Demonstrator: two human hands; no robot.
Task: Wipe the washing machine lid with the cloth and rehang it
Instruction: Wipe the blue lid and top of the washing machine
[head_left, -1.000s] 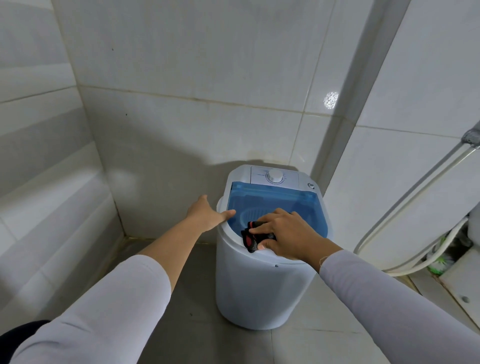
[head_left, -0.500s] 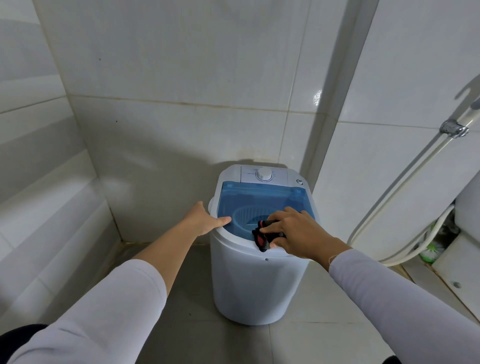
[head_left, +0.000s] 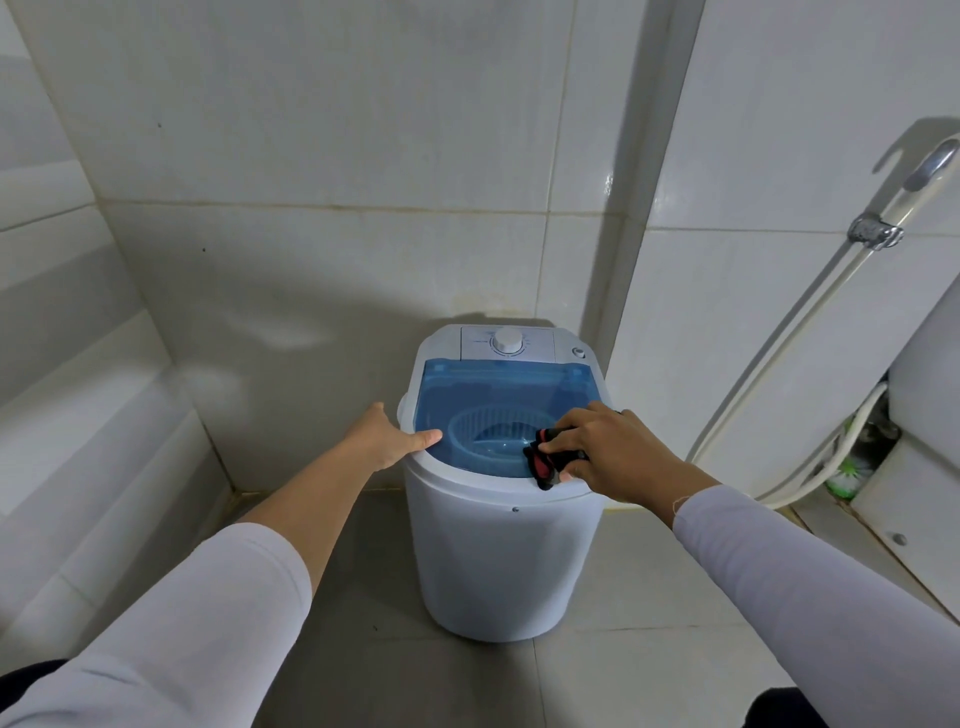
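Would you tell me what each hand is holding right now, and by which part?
The right hand presses the bunched cloth on the lid, covering its right part. The left hand only rests on the washing machine's rim.

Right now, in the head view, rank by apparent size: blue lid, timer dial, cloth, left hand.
1. blue lid
2. left hand, though it may look bigger for being nearer the camera
3. cloth, mostly hidden under the right hand
4. timer dial

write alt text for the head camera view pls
A right hand presses a black-and-red cloth on the near right of a small white washing machine's blue lid. The left hand steadies the left rim, in a tiled corner.
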